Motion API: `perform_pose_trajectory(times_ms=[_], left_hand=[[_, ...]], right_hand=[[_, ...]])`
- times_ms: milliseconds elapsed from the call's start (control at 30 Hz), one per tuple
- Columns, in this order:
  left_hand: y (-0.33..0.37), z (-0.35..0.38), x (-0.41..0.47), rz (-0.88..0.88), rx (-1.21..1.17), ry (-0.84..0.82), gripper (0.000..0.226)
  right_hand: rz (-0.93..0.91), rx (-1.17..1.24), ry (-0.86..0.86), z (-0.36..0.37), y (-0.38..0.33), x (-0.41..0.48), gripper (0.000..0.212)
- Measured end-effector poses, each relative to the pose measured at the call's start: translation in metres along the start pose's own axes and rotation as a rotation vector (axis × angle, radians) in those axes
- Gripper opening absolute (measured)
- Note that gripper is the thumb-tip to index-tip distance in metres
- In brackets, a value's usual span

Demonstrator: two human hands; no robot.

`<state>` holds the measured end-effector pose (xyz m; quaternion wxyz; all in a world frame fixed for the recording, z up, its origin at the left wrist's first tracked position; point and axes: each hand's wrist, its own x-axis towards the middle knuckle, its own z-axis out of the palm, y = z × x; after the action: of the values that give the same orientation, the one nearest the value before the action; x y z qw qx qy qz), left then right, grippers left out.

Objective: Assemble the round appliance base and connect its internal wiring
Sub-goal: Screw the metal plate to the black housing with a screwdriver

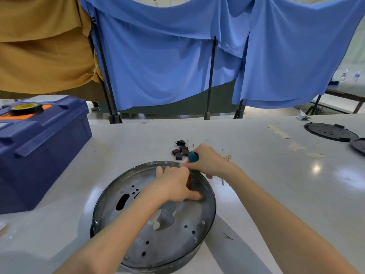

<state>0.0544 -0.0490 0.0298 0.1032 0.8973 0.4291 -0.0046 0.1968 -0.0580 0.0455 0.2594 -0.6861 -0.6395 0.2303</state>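
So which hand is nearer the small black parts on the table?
Right. The right hand, gripping a screwdriver, is beside the black parts; the left hand is inside the metal base.

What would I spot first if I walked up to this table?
The big round shiny metal base lies centre-front on the white table, the left hand reaching inside it. At its far rim the right hand grips a teal-handled screwdriver. Bright blue cloth curtains hang behind.
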Motion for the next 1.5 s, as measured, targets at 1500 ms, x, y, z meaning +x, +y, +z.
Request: perform_pose_trajectory(times_ms=[1500], left_hand=[[0.023,0.000,-0.010,0.171,-0.063,0.225,0.027]], right_hand=[[0.412,-0.265,-0.058,-0.023,0.092,-0.027,0.028]])
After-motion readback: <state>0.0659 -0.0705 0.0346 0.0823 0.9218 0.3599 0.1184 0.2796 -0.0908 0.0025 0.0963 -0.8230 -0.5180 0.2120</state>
